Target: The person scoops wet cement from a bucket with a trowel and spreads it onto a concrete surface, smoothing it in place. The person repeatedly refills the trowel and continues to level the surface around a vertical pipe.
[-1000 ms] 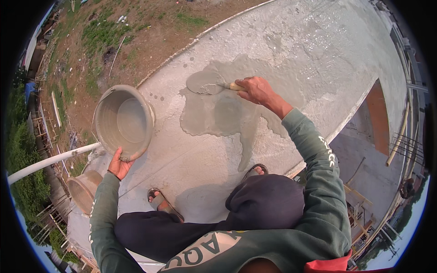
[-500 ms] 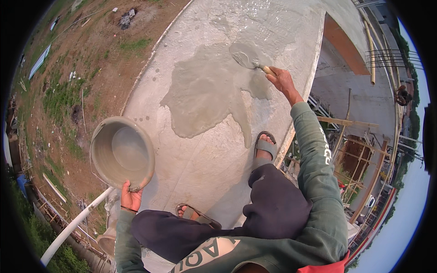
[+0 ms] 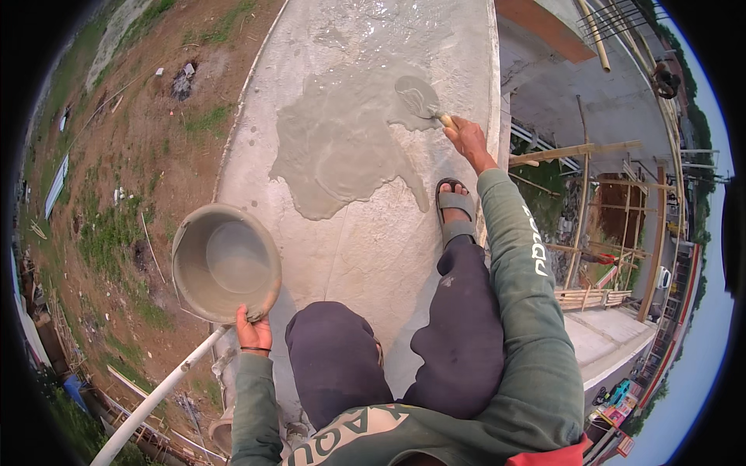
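My left hand [image 3: 254, 332] grips the near rim of a round bucket [image 3: 183, 268], which is tilted so its inside shows; a little grey liquid lies at the bottom. In my right hand [image 3: 472, 142] is the wooden handle of a trowel [image 3: 417, 97]. Its rounded blade, coated in grey slurry, rests on or just over the right part of a wet cement patch [image 3: 326, 147]. The patch spreads across a pale concrete slab [image 3: 365, 256] in front of me and runs on toward the far end, where it shines.
The slab's left edge drops to brown earth with grass [image 3: 116, 225]. Beyond its right edge lie a lower level with bamboo scaffolding [image 3: 583, 194] and thin rebar rods [image 3: 614, 17]. A white pipe [image 3: 159, 396] slants below the bucket. My sandalled foot [image 3: 455, 203] stands near the right edge.
My view has shifted, and the bucket appears further right. The trowel has swept over the small separate smear near its handle, which now joins the main patch. My left knee has come forward over the slab.
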### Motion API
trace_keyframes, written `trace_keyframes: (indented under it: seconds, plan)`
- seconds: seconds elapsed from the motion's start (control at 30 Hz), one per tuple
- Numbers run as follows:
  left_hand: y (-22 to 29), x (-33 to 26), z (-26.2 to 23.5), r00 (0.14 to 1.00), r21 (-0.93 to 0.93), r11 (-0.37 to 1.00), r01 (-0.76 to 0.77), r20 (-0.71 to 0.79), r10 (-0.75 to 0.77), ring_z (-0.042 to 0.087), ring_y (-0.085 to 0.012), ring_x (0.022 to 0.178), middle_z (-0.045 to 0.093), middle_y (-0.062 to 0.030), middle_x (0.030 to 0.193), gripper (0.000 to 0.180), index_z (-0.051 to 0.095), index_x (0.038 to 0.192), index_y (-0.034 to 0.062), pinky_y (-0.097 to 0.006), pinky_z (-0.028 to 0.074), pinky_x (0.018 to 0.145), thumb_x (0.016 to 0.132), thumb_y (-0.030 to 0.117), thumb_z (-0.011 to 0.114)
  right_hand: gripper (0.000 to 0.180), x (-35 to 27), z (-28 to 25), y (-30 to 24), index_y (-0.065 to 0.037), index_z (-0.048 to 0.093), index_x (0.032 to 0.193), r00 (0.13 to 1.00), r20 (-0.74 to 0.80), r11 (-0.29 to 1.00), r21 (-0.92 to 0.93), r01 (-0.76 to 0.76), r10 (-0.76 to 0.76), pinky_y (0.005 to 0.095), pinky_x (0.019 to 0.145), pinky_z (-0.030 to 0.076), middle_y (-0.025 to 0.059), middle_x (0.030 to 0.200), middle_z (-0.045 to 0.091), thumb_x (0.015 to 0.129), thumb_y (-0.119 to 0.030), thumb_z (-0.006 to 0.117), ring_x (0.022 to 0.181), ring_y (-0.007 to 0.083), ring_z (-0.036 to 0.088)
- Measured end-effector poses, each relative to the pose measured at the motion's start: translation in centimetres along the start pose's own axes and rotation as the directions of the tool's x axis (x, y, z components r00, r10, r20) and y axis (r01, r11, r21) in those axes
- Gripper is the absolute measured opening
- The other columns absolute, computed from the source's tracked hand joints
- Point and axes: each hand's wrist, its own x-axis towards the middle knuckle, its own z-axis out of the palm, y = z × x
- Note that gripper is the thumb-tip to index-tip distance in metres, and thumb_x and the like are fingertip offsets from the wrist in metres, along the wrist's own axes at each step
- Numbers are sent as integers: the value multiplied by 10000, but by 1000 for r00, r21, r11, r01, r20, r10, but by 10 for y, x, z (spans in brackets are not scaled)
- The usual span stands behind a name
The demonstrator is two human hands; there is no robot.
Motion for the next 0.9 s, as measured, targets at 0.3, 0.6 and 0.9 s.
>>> trace_keyframes:
  seconds: [0.3, 0.6, 0.9]
  plan:
    - [-10, 6, 2, 999, -38, 998, -41, 33, 43, 635, -201, 1113, 627, -73, 1258, 371, 527, 1296, 53, -353, 580, 882, 983, 234, 607, 327, -43, -36, -7, -105, 672, 1110, 979, -42, 977, -67, -201, 198, 501, 778, 521, 187, 969, 706, 862, -318, 693, 917, 406, 666]
    - [-6, -7, 4, 995, 6, 999, -36, 89, 35, 634, -196, 1112, 634, -63, 1261, 394, 535, 1302, 72, -331, 573, 900, 992, 303, 614, 418, -62, -22, 20, -88, 674, 1211, 988, 109, 994, 21, 112, -113, 438, 812, 531, 161, 1041, 709, 836, -264, 729, 943, 362, 675]
    - [-1, 4, -11, 999, 53, 998, 17, 41, -19, 635, -218, 1116, 619, -64, 1302, 468, 515, 1340, 82, -367, 575, 906, 980, 363, 614, 376, -122, -22, -22, -151, 658, 1182, 976, 100, 981, 27, 193, -195, 457, 668, 530, 111, 868, 659, 828, -257, 724, 783, 341, 668]
